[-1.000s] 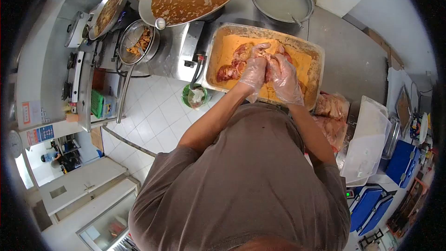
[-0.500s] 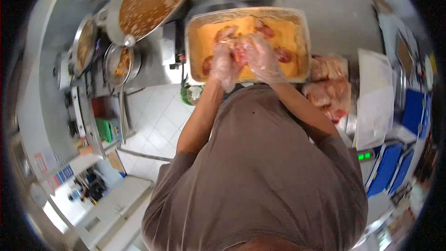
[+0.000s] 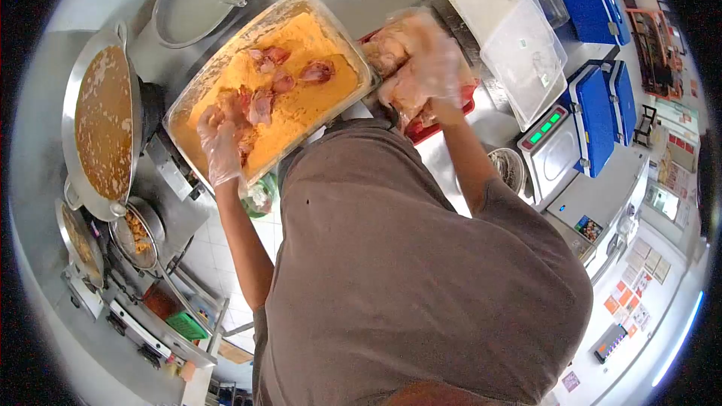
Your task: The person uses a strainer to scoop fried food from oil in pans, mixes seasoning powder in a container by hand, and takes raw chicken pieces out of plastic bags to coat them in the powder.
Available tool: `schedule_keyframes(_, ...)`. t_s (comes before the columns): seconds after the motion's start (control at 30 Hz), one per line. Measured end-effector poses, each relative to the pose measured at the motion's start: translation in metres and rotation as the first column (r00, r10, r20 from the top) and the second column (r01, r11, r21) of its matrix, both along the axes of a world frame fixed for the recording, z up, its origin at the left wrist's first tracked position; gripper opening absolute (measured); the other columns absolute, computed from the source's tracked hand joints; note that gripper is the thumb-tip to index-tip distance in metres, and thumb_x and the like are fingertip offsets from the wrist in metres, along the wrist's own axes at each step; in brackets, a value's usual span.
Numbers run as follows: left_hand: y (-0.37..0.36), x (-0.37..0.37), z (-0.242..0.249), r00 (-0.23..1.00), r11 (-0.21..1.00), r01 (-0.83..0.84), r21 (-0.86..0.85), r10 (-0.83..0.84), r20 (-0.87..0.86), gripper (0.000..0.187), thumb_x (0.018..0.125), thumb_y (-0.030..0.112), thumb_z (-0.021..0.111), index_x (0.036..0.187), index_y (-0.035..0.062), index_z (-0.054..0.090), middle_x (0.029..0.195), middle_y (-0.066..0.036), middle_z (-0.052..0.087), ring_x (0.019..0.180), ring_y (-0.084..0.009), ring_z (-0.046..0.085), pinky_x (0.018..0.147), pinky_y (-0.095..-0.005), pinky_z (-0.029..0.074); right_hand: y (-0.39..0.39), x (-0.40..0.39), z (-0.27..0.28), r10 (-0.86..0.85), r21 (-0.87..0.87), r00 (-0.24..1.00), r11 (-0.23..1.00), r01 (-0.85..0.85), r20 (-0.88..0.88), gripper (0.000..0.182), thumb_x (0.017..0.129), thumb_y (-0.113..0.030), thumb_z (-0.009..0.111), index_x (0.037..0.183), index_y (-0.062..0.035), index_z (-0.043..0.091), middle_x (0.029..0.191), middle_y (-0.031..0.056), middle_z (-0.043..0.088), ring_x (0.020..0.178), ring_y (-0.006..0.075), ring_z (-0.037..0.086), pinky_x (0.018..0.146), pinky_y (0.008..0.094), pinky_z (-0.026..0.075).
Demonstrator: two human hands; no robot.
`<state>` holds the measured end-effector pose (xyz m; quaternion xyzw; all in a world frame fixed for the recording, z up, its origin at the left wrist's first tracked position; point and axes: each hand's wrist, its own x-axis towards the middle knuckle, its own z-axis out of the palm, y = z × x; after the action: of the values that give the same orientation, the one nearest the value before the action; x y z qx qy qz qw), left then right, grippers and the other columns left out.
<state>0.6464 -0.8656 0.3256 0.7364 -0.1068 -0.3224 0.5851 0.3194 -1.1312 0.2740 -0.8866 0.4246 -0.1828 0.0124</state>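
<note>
A rectangular tub (image 3: 361, 68) holds orange-yellow powder (image 3: 301, 109) with several raw meat pieces (image 3: 317, 71) lying on it. My left hand (image 3: 220, 143), in a clear plastic glove, is over the tub's left end, beside a few of those pieces; its fingers look loosely apart, with nothing plainly held. My right hand (image 3: 438, 64), also gloved and smeared by motion, is over the pale raw chicken (image 3: 387, 53) in a red tray (image 3: 470, 101) right of the tub. Its fingers cannot be made out, nor whether it grips a piece.
Left of the tub stand a large pan of brown liquid (image 3: 105, 128) and a strainer with fried bits (image 3: 139, 233). A bowl of cloudy liquid (image 3: 199, 0) is behind. To the right are white lids (image 3: 519, 53), a scale (image 3: 545, 131) and blue coolers (image 3: 594, 11).
My hands have parted from together over the tub's middle: the left is at its left end, the right over the chicken tray. The view has turned toward the right.
</note>
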Motion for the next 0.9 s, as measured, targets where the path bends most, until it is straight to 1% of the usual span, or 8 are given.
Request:
schedule_keyframes(0.1,0.007,-0.005,-0.006,0.999,0.999,0.002,0.047,-0.001,-0.034,0.040,0.094,0.003,0.053,0.134,0.0101,0.049,0.115,-0.006,0.058,0.090,-0.0120,0.058,0.071,-0.0256,0.053,-0.045,-0.083,-0.003,-0.172,0.075,0.926,0.975,0.209,-0.337,0.039,0.091,-0.019,0.068,0.129,-0.0116,0.063,0.123,0.0091,0.063,0.110,0.0276,0.061,0.087,0.0420,0.053)
schedule_keyframes(0.2,0.006,-0.006,-0.017,0.994,0.994,0.067,0.085,-0.059,-0.089,0.038,0.095,0.005,0.054,0.133,0.0128,0.052,0.114,-0.005,0.059,0.091,-0.0117,0.058,0.070,-0.0257,0.054,-0.053,-0.099,-0.006,-0.374,0.747,0.915,0.562,0.355,-0.153,0.034,0.090,-0.025,0.068,0.120,-0.0090,0.068,0.119,0.0135,0.067,0.103,0.0278,0.064,0.085,0.0421,0.053)
schedule_keyframes(0.27,0.004,-0.007,-0.020,0.989,0.991,0.106,0.076,-0.097,-0.116,0.037,0.096,0.007,0.054,0.132,0.0128,0.052,0.114,-0.005,0.059,0.092,-0.0118,0.059,0.070,-0.0257,0.054,-0.061,-0.110,-0.034,-0.383,0.869,0.918,0.415,0.270,-0.102,0.033,0.091,-0.028,0.067,0.115,-0.0064,0.070,0.116,0.0164,0.069,0.099,0.0287,0.065,0.086,0.0419,0.053)
schedule_keyframes(0.37,0.000,-0.010,-0.023,0.985,0.993,0.120,0.011,-0.118,-0.129,0.035,0.097,0.009,0.055,0.132,0.0109,0.054,0.115,-0.005,0.060,0.094,-0.0120,0.060,0.071,-0.0257,0.055,-0.088,-0.125,-0.099,0.025,0.740,0.957,0.640,0.206,-0.288,0.033,0.093,-0.028,0.064,0.114,-0.0029,0.070,0.116,0.0190,0.070,0.099,0.0300,0.065,0.090,0.0410,0.052)
schedule_keyframes(0.43,0.001,-0.009,-0.019,0.984,0.990,0.139,0.021,-0.135,-0.118,0.036,0.098,0.009,0.055,0.133,0.0104,0.053,0.114,-0.005,0.060,0.096,-0.0124,0.061,0.072,-0.0258,0.055,-0.067,-0.080,-0.015,0.104,0.813,0.953,0.552,0.182,-0.284,0.035,0.094,-0.026,0.063,0.119,-0.0020,0.068,0.119,0.0186,0.069,0.104,0.0297,0.065,0.095,0.0404,0.051)
schedule_keyframes(0.63,0.008,-0.011,-0.024,0.989,0.994,0.104,-0.021,-0.106,-0.105,0.035,0.096,0.009,0.056,0.131,0.0105,0.053,0.112,-0.007,0.062,0.092,-0.0157,0.063,0.070,-0.0281,0.053,-0.075,-0.093,-0.050,0.381,0.820,0.912,0.466,-0.331,0.152,0.047,0.093,-0.038,0.062,0.127,-0.0058,0.064,0.124,0.0185,0.068,0.118,0.0335,0.063,0.100,0.0402,0.049)
schedule_keyframes(0.8,0.018,-0.015,-0.037,0.990,0.993,0.117,0.002,-0.116,-0.084,0.037,0.099,0.012,0.054,0.135,0.0103,0.050,0.115,-0.008,0.061,0.100,-0.0173,0.063,0.077,-0.0300,0.054,-0.107,-0.109,-0.143,0.654,0.696,0.679,0.657,-0.291,-0.334,0.045,0.095,-0.036,0.057,0.129,-0.0063,0.063,0.124,0.0195,0.067,0.114,0.0346,0.065,0.100,0.0419,0.049)
schedule_keyframes(0.9,0.016,-0.014,-0.045,0.986,0.992,0.129,-0.012,-0.129,-0.105,0.037,0.099,0.013,0.054,0.135,0.0107,0.050,0.116,-0.008,0.061,0.101,-0.0185,0.064,0.077,-0.0308,0.055,-0.095,-0.104,-0.117,0.680,0.522,0.527,0.731,-0.440,-0.509,0.031,0.089,-0.022,0.056,0.114,-0.0070,0.065,0.099,0.0162,0.067,0.090,0.0331,0.067,0.082,0.0442,0.053)
